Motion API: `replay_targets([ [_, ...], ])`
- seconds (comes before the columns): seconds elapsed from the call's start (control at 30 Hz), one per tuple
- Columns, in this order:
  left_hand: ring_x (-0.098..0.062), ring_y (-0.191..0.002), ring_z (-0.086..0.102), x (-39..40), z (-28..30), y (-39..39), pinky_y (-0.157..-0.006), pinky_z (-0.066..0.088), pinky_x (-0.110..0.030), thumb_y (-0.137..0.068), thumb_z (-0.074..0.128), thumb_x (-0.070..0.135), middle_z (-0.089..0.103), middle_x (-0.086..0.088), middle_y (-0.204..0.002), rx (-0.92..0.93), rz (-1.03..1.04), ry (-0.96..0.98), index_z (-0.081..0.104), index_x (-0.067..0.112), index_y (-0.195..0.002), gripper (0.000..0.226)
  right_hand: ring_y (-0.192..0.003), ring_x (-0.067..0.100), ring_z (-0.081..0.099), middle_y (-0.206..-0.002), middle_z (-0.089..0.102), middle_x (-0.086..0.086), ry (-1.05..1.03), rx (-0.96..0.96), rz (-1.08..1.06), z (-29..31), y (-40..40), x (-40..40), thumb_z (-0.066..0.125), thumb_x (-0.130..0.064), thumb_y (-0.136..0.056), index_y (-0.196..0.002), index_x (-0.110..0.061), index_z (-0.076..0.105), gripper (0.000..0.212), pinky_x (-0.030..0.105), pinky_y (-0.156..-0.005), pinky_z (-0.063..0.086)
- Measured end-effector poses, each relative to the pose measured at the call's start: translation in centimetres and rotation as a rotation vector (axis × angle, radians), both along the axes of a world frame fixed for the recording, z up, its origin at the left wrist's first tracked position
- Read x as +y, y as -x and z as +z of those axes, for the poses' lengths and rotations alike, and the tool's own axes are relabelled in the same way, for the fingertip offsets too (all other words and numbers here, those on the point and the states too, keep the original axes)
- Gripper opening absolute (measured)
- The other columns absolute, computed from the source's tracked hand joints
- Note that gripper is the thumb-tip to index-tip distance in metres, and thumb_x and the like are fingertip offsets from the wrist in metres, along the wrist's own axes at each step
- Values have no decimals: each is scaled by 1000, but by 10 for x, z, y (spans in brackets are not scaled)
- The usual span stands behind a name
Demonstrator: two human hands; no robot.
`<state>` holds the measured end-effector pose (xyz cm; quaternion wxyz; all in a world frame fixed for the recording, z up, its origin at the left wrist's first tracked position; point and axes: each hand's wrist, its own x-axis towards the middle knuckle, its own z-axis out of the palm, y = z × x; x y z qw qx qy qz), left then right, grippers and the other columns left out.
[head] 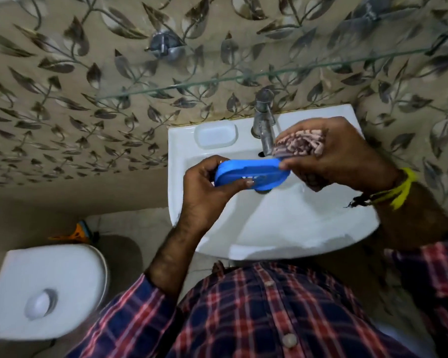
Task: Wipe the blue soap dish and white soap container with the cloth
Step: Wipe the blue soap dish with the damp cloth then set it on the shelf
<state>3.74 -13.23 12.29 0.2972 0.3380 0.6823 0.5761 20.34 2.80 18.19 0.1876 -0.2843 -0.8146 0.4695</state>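
**Blue dish held over the basin, cloth bunched in the other hand**

While the left hand (204,184) gripped the blue soap dish (251,174) by its left end, thumb laid across the slotted face and fingers curled behind, the dish hung tilted above the bowl of the white sink (282,223). At the dish's right end the right hand (334,156) met its rim with the thumb tip, while the fingers of that hand were clenched round a bunched pink-and-brown cloth (299,144), which sat just above and behind the dish's right edge. Whether the cloth itself touched the dish could not be told. A yellow thread band (401,187) circled the right wrist.

On the sink's back ledge, left of the metal tap (264,120), the white soap container (216,133) lay flat, well apart from both hands. A glass shelf (243,77) ran along the leaf-patterned wall above. To the lower left stood a white toilet cistern (47,288) with its flush button on top. The person wore a plaid shirt (256,313).
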Motion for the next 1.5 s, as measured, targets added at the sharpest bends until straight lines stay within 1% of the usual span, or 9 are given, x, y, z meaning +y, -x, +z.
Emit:
replay_targets([
  [0.1,-12,-63,55,-7,-1,-6,-61,47,-27,-73,90,8,61,11,-66,150,62,-20,63,18,-72,28,-95,16,69,-105,74,5,-380,142,-351,-7,7,-46,74,-6,-82,-109,-9,73,27,32,-92,55],
  [0.37,-3,-61,36,-8,0,-16,-54,35,-23,-76,66,-2,40,9,-61,298,102,-102,46,13,-70,26,-109,27,59,-119,71,15,-793,190,-96,-27,35,-108,66,3,-90,-112,4,71,23,42,-93,51],
  [0.5,-3,-57,41,-9,1,-22,-54,35,-15,-79,79,13,46,14,-59,292,180,-2,49,19,-73,31,-103,19,55,-110,74,14,-652,228,-255,-30,34,-95,67,13,-78,-104,4,72,29,46,-88,53],
  [0.67,-11,-68,51,-10,8,-20,-64,46,-32,-78,56,22,54,14,-69,153,132,-151,50,34,-78,13,-108,25,61,-110,72,20,-585,259,0,-28,48,-117,63,15,-78,-106,8,71,30,40,-95,50],
  [0.83,-31,-63,51,-18,2,-23,-59,47,-41,-81,81,7,57,-15,-70,246,208,-55,54,4,-77,27,-98,28,58,-109,74,11,-589,280,-276,-28,34,-97,65,14,-78,-102,2,74,28,49,-85,53],
  [1.03,-20,-63,50,-26,6,-18,-62,45,-28,-80,80,-1,54,-5,-69,185,203,-123,49,24,-75,40,-101,25,58,-110,74,10,-568,288,-218,-32,34,-94,66,16,-76,-103,1,75,32,44,-89,53],
  [1.27,-13,-65,45,-27,9,-17,-62,43,-29,-79,78,-8,47,-6,-68,149,200,-134,51,3,-77,29,-106,27,58,-118,72,6,-541,327,-84,-35,38,-107,61,2,-83,-109,-4,73,30,36,-97,48],
  [1.37,0,-64,52,-32,9,-19,-64,46,-13,-81,80,-5,54,1,-72,159,192,-112,52,13,-79,33,-110,29,59,-118,71,4,-394,309,-198,-40,25,-87,61,11,-75,-113,-3,71,42,47,-94,52],
  [1.5,0,-62,50,-33,7,-12,-61,46,-16,-81,80,-1,53,2,-71,92,247,-176,49,26,-76,41,-126,22,59,-128,66,13,-162,429,-135,-40,30,-88,65,12,-83,-119,2,65,38,54,-102,50],
])
